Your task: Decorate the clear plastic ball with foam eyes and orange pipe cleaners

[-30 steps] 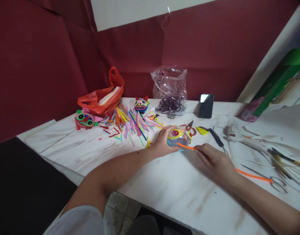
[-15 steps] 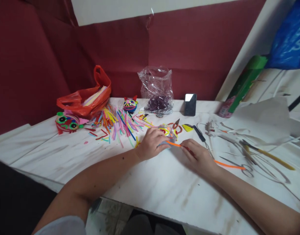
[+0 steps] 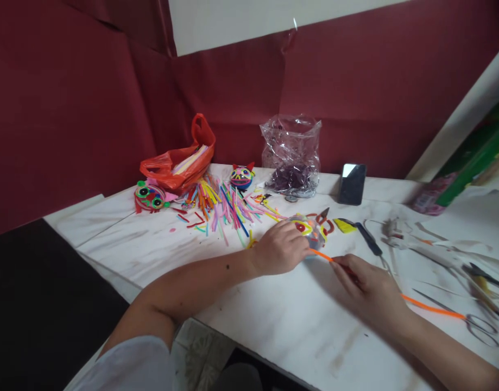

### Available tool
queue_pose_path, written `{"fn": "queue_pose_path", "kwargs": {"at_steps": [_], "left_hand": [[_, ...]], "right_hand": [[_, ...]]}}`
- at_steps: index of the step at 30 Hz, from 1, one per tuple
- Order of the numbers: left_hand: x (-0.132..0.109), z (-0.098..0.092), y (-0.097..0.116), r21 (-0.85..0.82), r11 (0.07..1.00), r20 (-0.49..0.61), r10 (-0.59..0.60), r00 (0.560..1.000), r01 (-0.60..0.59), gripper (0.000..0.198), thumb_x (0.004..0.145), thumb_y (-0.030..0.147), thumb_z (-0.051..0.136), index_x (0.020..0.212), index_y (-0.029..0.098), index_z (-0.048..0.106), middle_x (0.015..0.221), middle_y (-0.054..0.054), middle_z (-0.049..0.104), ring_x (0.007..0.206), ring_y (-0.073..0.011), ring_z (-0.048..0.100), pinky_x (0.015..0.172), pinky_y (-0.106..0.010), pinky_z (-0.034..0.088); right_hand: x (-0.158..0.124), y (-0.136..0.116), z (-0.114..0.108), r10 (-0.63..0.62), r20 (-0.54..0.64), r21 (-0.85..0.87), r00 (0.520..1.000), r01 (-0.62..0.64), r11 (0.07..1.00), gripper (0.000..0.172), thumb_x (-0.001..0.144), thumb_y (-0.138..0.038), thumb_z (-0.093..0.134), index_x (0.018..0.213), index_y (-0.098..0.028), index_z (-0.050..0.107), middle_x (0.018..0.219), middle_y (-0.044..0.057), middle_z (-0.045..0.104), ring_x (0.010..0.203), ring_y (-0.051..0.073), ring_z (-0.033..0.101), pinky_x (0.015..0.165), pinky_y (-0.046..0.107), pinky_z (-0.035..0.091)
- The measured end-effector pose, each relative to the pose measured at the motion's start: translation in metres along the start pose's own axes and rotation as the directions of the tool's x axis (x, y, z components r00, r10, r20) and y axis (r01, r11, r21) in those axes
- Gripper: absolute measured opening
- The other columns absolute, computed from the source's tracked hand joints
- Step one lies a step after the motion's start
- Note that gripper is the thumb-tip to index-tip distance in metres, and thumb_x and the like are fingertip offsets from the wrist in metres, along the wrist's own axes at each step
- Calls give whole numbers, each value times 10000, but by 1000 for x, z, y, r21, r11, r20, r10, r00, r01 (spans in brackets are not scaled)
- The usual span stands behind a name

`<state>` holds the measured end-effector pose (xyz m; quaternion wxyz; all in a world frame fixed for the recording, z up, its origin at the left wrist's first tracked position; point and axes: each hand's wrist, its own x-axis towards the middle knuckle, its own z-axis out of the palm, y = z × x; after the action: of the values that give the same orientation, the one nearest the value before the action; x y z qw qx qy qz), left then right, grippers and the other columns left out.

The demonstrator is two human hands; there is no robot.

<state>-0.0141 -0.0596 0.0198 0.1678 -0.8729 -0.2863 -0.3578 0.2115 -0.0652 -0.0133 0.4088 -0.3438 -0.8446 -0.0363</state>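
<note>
My left hand (image 3: 282,247) is closed around the near left side of a clear, rounded craft figure (image 3: 314,231) with a yellow-rimmed red eye. From there an orange pipe cleaner (image 3: 320,254) stretches across to my right hand (image 3: 365,279). The fingers of that hand pinch the strip, and its long tail comes out behind the hand toward the scissors (image 3: 479,326). Just behind the figure lie brown curled pieces (image 3: 326,221) and a yellow leaf-like piece (image 3: 345,225). My left fingertips are partly hidden by the hand itself.
Loose coloured pipe cleaners (image 3: 233,209) lie left of the figure, by a red plastic bag (image 3: 171,165). Two finished-looking animal heads, one red and green (image 3: 151,196), one blue (image 3: 241,176), stand behind. A clear bag (image 3: 292,157), a phone (image 3: 352,184) and a glue gun (image 3: 428,250) are farther right.
The camera view has swung left, so everything sits farther right in the picture. Both hands keep their hold, with the orange pipe cleaner still stretched between them.
</note>
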Motion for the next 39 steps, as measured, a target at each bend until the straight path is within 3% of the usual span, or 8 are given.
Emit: {"fn": "queue_pose_path", "kwargs": {"at_steps": [3, 6, 14, 18, 25, 30, 39], "left_hand": [[0, -1, -1, 24, 987, -26, 160, 987, -160, 296, 907, 390, 512, 785, 158, 648, 727, -52, 594, 763, -190, 539, 795, -368, 459], [0, -1, 2, 93, 967, -33, 241, 970, -237, 220, 920, 252, 507, 790, 152, 654, 685, -27, 567, 721, -157, 512, 798, -337, 457], [0, -1, 7, 180, 962, 26, 203, 979, -204, 263, 919, 149, 449, 710, 143, 609, 688, -43, 563, 718, -166, 521, 792, -356, 475], [1, 1, 3, 157, 974, 66, 153, 986, -162, 253, 920, 133, 431, 741, 143, 609, 745, -59, 593, 809, -187, 556, 830, -365, 484], [-1, 5, -3, 133, 986, 38, 95, 995, -99, 268, 925, 164, 424, 734, 137, 610, 754, -80, 606, 833, -199, 577, 811, -368, 497], [-3, 8, -6, 105, 983, 7, 152, 988, -152, 272, 918, 173, 424, 699, 146, 583, 707, -60, 607, 772, -185, 577, 794, -352, 512], [0, 4, -19, 91, 994, -98, -51, 994, 60, 266, 944, 230, 389, 721, 169, 521, 696, -55, 623, 686, -167, 573, 706, -321, 502]], "right_hand": [[0, -1, -2, -13, -10, 1, 1000, 13, 1000, 131, 901, -280, 476, 824, -228, 568, 567, -20, 650, 416, 128, 588, 426, 219, 432], [0, -2, -3, -61, -5, -9, 998, 61, 998, 142, 906, -275, 471, 827, -213, 571, 585, -15, 657, 432, 124, 597, 437, 212, 435], [-2, -3, 0, -98, 6, -67, 995, 99, 993, 202, 924, -273, 453, 804, -195, 597, 592, 0, 666, 426, 127, 600, 426, 217, 423], [-2, 2, 1, -87, 5, -108, 996, 87, 990, 221, 928, -277, 446, 819, -191, 618, 612, 6, 681, 442, 134, 613, 436, 226, 434], [-4, 11, 3, -34, 18, -129, 999, 36, 991, 249, 938, -326, 445, 888, -192, 649, 709, 29, 732, 506, 152, 661, 473, 238, 468], [-8, 25, 5, 89, 36, -144, 995, -83, 986, 270, 928, -376, 446, 946, -206, 654, 791, 41, 744, 599, 180, 689, 538, 262, 497], [1, 47, -9, 299, -20, -303, 954, -290, 908, 446, 915, -532, 333, 879, -212, 643, 748, 96, 723, 568, 229, 645, 512, 311, 443]]}}
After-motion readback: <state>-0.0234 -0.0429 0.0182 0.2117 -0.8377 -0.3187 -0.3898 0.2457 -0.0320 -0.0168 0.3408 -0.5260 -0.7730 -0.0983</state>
